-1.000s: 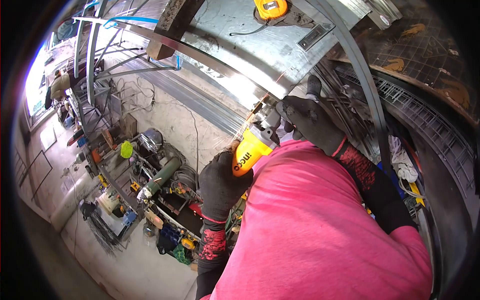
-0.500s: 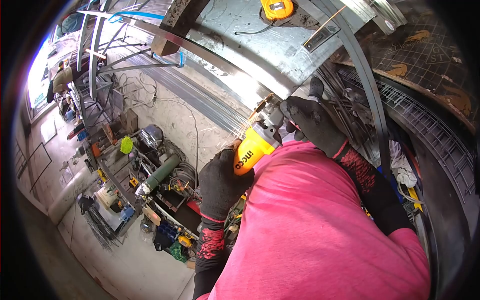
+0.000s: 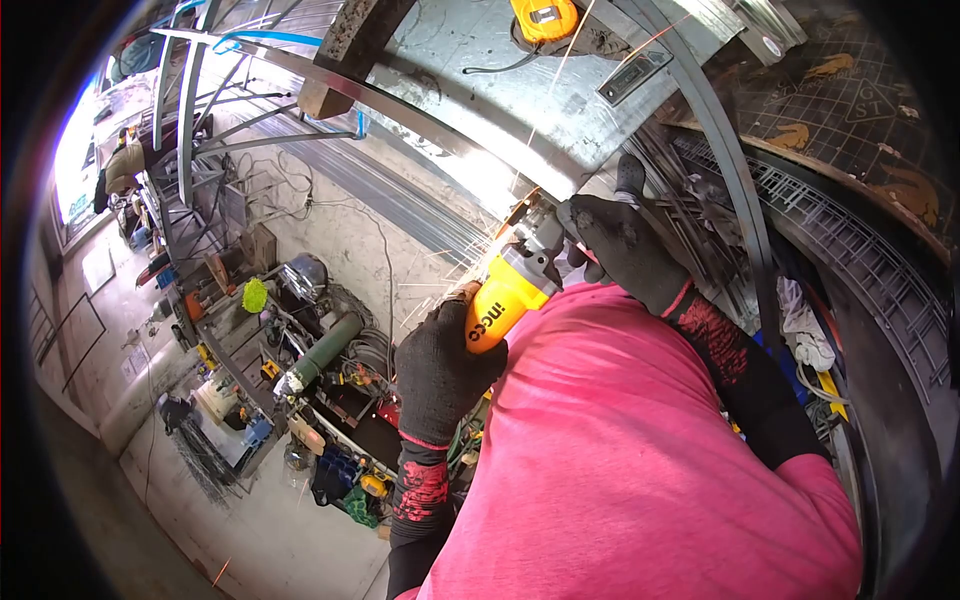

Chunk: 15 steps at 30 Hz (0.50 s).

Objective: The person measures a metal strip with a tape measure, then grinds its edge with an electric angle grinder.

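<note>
A yellow angle grinder [image 3: 503,303] is held in front of the pink shirt. My left hand [image 3: 445,365], in a dark work glove, is wrapped around its yellow body. Also gloved, my right hand [image 3: 630,250] is closed at the front of the grinder beside its grey gear head; the exact part in its grip is hidden. The grinder's disc [image 3: 518,208] meets the near end of a long metal bar [image 3: 430,120] at the worktable's edge. Sparks [image 3: 450,255] spray from there toward the floor on the left.
A yellow tape measure [image 3: 545,18] lies on the metal tabletop [image 3: 480,85]. Curved steel strip [image 3: 725,150] and wire mesh [image 3: 830,230] stand on the right. Tools, a green cylinder [image 3: 325,352] and cables crowd the floor at left. A person [image 3: 125,165] is far left.
Sparks spread wider, with bright streaks now also crossing above the tabletop. The view has shifted slightly. Both hands keep their hold on the angle grinder in nearly the same place.
</note>
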### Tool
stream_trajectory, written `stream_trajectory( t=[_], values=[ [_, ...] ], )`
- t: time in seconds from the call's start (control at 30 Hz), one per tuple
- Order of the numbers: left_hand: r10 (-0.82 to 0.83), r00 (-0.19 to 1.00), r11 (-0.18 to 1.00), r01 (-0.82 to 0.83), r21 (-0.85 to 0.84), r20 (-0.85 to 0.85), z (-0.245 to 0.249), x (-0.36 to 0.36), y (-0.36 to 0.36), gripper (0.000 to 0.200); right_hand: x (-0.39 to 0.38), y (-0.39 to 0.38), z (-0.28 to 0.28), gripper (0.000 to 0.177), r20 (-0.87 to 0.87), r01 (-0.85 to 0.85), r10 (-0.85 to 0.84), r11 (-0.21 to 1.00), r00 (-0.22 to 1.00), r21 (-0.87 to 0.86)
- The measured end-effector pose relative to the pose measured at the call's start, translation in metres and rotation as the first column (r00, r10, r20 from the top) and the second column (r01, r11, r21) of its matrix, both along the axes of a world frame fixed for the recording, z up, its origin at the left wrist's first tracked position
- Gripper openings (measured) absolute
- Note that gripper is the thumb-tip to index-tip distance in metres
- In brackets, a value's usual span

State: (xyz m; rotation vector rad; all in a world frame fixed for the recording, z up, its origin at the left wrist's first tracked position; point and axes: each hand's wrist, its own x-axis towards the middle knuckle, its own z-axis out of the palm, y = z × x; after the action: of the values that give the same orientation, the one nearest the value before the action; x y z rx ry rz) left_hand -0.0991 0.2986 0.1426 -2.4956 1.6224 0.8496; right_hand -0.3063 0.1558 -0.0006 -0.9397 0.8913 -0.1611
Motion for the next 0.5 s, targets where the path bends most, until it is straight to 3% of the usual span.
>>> stream_trajectory(
  t=[0.4, 0.5],
  values=[
    [0.027, 1.0, 0.998, -0.027, 0.065, 0.001, 0.0063, -0.0022, -0.006, 0.071, -0.0001, 0.0025, -0.0039, 0.051, 0.004, 0.006, -0.006, 0.999, 1.0, 0.044],
    [0.008, 1.0, 0.996, -0.01, 0.088, 0.02, 0.0055, -0.0019, -0.006, 0.071, 0.0001, 0.0052, -0.0031, 0.049, 0.023, 0.091, -0.093, 0.993, 0.995, 0.077]
  ],
)
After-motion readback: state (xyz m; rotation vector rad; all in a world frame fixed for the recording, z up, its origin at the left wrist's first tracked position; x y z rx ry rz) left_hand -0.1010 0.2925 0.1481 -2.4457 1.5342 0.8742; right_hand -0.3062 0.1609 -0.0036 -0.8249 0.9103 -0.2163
